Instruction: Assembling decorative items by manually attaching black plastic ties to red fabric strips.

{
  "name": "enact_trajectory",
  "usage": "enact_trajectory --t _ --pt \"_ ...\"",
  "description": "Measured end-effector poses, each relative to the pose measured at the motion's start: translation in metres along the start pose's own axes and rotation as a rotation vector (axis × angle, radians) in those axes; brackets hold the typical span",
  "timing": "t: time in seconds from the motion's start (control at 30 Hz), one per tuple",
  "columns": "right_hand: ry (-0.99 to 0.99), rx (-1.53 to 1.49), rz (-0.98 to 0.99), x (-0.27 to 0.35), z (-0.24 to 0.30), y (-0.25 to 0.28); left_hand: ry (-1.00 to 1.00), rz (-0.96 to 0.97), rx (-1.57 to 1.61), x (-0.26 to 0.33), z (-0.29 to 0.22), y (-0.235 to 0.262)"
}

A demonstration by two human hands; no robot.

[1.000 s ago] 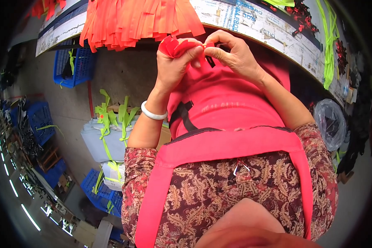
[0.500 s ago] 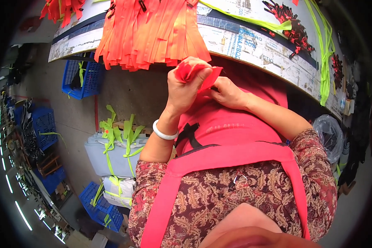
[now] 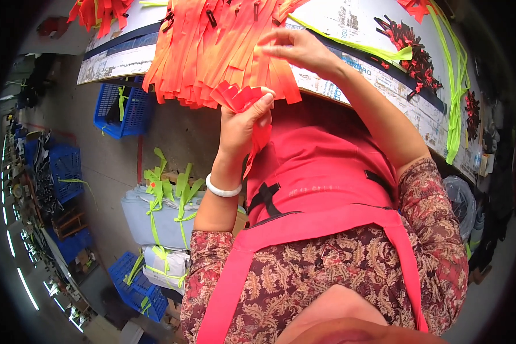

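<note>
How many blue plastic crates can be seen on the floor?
3. One blue crate stands under the table edge at upper left, a second is further left by the aisle, and a third lies at lower left beside the white bundles. Others may be hidden.

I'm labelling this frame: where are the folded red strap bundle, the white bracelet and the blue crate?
folded red strap bundle (image 3: 239, 96), head view, its fanned top edge.
white bracelet (image 3: 223, 190), head view, band on left wrist.
blue crate (image 3: 122, 108), head view, its mesh side.
</note>
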State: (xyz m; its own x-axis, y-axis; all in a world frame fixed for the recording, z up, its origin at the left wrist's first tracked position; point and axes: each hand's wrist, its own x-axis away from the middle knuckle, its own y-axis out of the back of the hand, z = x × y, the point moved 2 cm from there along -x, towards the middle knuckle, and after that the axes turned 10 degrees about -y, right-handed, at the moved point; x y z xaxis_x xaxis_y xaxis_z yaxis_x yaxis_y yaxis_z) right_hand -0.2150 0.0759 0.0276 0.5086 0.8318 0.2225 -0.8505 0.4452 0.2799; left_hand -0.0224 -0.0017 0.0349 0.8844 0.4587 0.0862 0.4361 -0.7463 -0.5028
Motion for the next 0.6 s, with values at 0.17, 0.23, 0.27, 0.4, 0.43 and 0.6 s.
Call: enact_trajectory --t 0.17,0.23,0.27,0.4,0.43,0.6 --pt "-0.187 -0.071 0.631 0.094 -0.022 -0.046 0.116 0.105 0.157 -0.011 0.012 -0.009" --pt "-0.295 -0.215 0.629 0.113 -0.025 -0.069 0.249 0.147 0.249 -0.014 0.021 -0.018" --pt "-0.488 -0.308 0.595 0.118 -0.032 -0.074 0.247 0.174 0.164 -0.014 0.021 -0.02" --pt "-0.52 -0.506 0.465 0.123 -0.038 -0.072 0.199 0.344 -0.069 -0.015 0.026 -0.023" --pt "-0.519 -0.512 0.463 0.124 -0.042 -0.07 0.225 0.377 -0.087 -0.013 0.03 -0.025" --pt "-0.325 0.136 0.375 0.135 -0.042 -0.04 0.261 0.263 0.055 -0.008 0.043 -0.021"
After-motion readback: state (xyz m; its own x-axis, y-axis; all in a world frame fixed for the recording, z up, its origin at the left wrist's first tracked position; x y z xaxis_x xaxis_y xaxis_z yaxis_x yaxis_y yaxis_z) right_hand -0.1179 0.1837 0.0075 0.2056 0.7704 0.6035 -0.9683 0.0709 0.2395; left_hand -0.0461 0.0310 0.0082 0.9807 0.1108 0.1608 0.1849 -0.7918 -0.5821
